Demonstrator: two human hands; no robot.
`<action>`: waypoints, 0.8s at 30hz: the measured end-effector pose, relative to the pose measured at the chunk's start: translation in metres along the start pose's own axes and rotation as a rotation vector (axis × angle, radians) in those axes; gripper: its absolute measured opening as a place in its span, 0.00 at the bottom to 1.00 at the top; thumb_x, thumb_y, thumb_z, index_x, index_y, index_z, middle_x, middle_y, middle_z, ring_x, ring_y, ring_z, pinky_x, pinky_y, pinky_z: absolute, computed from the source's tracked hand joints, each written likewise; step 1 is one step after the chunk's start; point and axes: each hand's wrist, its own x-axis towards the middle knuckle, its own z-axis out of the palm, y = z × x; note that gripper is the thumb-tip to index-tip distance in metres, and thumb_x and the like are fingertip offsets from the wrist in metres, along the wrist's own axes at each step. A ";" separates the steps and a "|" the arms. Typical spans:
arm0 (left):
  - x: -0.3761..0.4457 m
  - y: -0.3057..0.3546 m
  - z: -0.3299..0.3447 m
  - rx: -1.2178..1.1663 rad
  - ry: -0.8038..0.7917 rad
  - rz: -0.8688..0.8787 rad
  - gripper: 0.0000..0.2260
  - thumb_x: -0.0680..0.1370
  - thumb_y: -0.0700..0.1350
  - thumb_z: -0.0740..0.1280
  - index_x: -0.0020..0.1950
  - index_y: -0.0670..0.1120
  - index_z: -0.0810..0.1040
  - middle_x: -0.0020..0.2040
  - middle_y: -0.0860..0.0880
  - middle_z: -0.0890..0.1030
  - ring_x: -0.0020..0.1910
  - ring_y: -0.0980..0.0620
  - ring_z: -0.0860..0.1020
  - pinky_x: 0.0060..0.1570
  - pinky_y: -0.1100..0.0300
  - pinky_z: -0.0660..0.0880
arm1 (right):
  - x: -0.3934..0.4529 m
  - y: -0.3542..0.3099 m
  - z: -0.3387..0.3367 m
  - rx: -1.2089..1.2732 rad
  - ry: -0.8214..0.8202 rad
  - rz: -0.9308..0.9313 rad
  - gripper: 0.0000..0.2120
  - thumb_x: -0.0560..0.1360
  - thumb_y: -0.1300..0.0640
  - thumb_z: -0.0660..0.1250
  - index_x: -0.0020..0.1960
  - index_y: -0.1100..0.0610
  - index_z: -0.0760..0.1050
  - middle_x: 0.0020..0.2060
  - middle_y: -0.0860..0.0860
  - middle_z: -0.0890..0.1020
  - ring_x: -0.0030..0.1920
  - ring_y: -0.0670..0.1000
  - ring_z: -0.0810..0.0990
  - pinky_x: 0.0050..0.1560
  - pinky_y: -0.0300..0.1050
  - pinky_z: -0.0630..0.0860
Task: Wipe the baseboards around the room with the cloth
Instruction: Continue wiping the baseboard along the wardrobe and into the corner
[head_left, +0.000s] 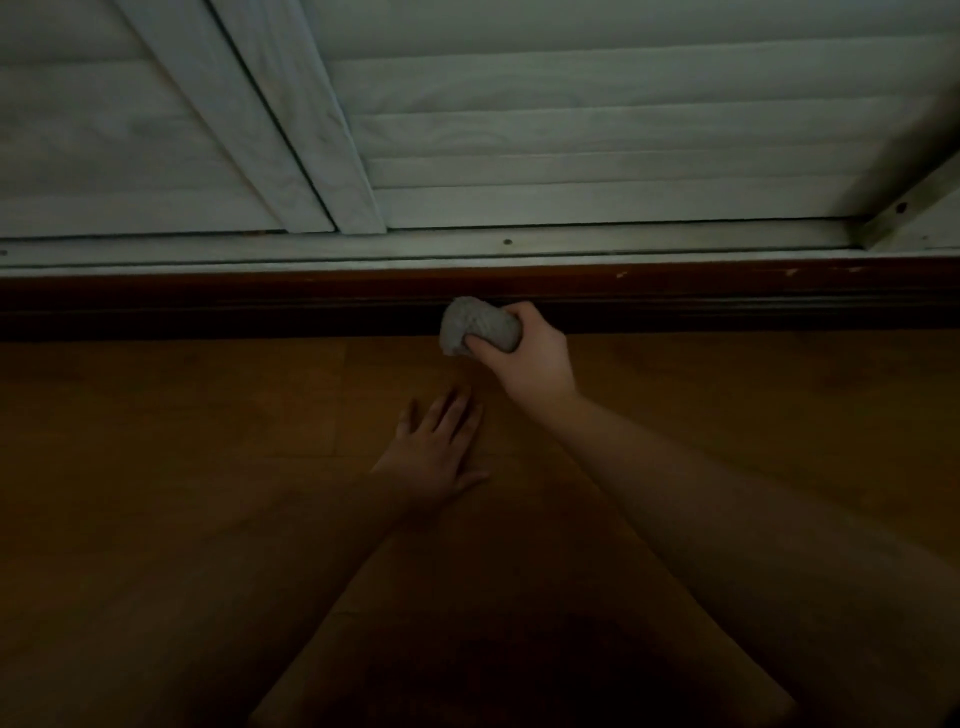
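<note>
— What's over on the left, from where you stand?

— Pale slatted shutter panels (156, 130) along the far side, a white track (363, 249) under them, and below that the dark baseboard (208, 306) running the full width where it meets the wooden floor (156, 415). It's dim; I can't read any writing or label anywhere.

— And the hands?

— The left hand (436, 452) lies flat on the floor, palm down, its fingers (452, 410) straight and slightly spread, pointing toward the far wall. It holds nothing.

— The cloth?

— A grey cloth (475, 325), bunched into a wad, pressed against the dark baseboard just to the right of centre, right above the floor line. The right hand (524, 353) grips it, fingers curled over the top and thumb tucked against its near side.

— Further right?

— More shutter slats, the baseboard with a few pale chips (789, 272) along its upper edge, and a frame corner (904, 213) at the far right.
</note>
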 end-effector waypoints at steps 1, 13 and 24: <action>-0.005 -0.004 0.003 -0.009 -0.006 -0.022 0.41 0.74 0.72 0.38 0.82 0.49 0.40 0.82 0.48 0.38 0.80 0.46 0.39 0.74 0.35 0.46 | 0.002 -0.008 0.009 0.021 -0.002 0.008 0.25 0.69 0.44 0.75 0.61 0.53 0.73 0.53 0.49 0.79 0.52 0.46 0.76 0.51 0.42 0.76; -0.015 -0.010 0.008 -0.039 -0.011 -0.099 0.41 0.76 0.73 0.42 0.81 0.52 0.37 0.81 0.49 0.34 0.80 0.47 0.38 0.73 0.32 0.48 | 0.020 -0.011 0.009 0.062 0.075 0.083 0.24 0.70 0.46 0.74 0.60 0.57 0.73 0.47 0.48 0.77 0.45 0.44 0.75 0.42 0.40 0.75; 0.028 0.039 -0.019 -0.021 -0.024 0.041 0.40 0.77 0.73 0.45 0.81 0.53 0.36 0.80 0.51 0.33 0.80 0.47 0.38 0.73 0.30 0.48 | 0.011 0.060 -0.103 0.025 0.220 0.127 0.25 0.71 0.47 0.75 0.63 0.55 0.72 0.50 0.46 0.77 0.50 0.43 0.75 0.43 0.31 0.71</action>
